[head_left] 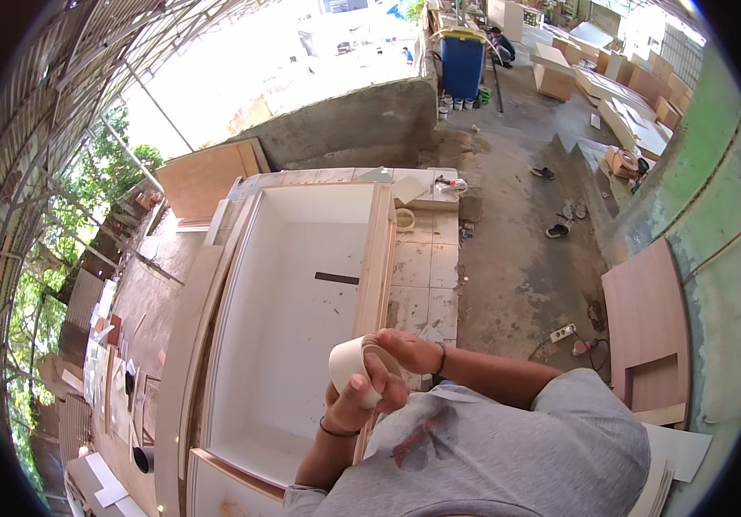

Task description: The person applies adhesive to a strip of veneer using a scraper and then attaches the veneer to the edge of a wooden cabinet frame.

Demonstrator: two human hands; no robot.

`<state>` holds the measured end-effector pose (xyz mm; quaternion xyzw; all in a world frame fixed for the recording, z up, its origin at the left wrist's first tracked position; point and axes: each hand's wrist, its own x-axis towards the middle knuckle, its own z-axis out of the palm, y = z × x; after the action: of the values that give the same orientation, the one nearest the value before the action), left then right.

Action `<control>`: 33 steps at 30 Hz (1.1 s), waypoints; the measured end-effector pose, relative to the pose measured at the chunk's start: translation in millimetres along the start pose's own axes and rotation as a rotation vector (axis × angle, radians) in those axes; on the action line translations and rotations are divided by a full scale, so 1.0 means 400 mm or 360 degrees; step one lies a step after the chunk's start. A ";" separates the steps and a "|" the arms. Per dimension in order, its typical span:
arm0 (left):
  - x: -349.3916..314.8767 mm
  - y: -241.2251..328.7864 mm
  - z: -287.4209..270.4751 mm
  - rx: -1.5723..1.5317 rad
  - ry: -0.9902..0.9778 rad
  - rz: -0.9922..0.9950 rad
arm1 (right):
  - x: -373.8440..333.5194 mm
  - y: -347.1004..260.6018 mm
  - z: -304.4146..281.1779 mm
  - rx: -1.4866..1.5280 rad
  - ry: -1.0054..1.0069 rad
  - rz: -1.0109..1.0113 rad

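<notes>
Where both hands (pixel 409 350) hold it, cream roll (pixel 347 365), wide, hollow

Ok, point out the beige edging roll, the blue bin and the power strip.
Beige edging roll (pixel 347 361): head view, outer face.
Blue bin (pixel 461 67): head view, body below the lid.
White power strip (pixel 563 333): head view, middle of its casing.

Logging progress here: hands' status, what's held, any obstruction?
Left hand and right hand holding pale beige coiled strip. White-lined wooden cabinet alongside. Nothing visibly blocking.
</notes>
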<state>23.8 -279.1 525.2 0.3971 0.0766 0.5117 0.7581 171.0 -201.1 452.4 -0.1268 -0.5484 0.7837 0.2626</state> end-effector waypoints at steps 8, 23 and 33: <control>0.157 -0.116 0.055 0.0513 -0.0382 -0.0059 | -0.180 -0.159 -0.032 0.0375 0.0227 -0.0107; 0.353 -0.248 0.052 0.1892 0.0085 0.0282 | -0.393 -0.167 -0.209 -0.1732 0.1479 0.0175; 0.338 -0.276 0.010 0.1527 0.0656 0.0139 | -0.339 -0.257 -0.159 -0.1486 0.0942 -0.0405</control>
<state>167.6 -185.7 492.1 0.5935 0.4333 0.5178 0.4381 342.5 -198.6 512.1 -0.3767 -0.7507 0.3514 0.4136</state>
